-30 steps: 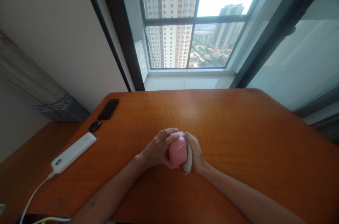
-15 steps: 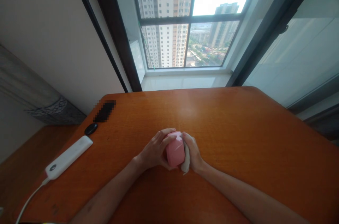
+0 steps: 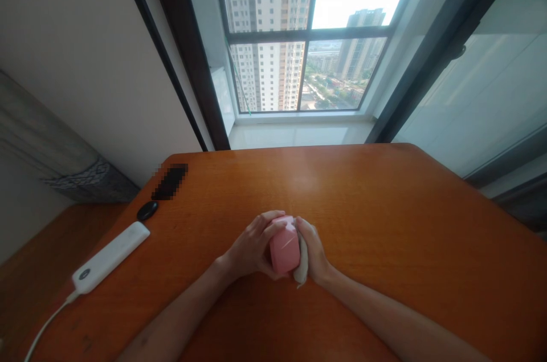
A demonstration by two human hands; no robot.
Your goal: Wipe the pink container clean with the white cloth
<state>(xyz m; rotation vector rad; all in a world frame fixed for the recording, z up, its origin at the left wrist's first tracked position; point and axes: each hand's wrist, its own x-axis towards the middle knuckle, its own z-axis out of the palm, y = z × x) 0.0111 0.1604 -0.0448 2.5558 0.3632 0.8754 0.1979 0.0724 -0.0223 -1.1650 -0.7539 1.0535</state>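
A small pink box-like object [image 3: 285,251] with rounded corners is held above the near middle of the wooden table [image 3: 367,196]. My left hand [image 3: 255,242] wraps round its left side, fingers over the top and thumb below. Against its right side my right hand [image 3: 314,248] presses a pale grey cloth [image 3: 302,262], bunched under the fingers and hanging a little below them. The right fingertips and the object's right face are partly hidden by the cloth and the object itself.
Along the table's left side lie a white power strip [image 3: 111,256] with its cable [image 3: 49,322], a black oval object [image 3: 147,210] and a blurred-out dark rectangle [image 3: 171,181]. A window [image 3: 305,71] stands beyond the far edge, a curtain [image 3: 64,151] at the left.
The whole view has shifted very slightly downward. Both hands keep the same hold on the pink object and cloth, with hardly any other difference.
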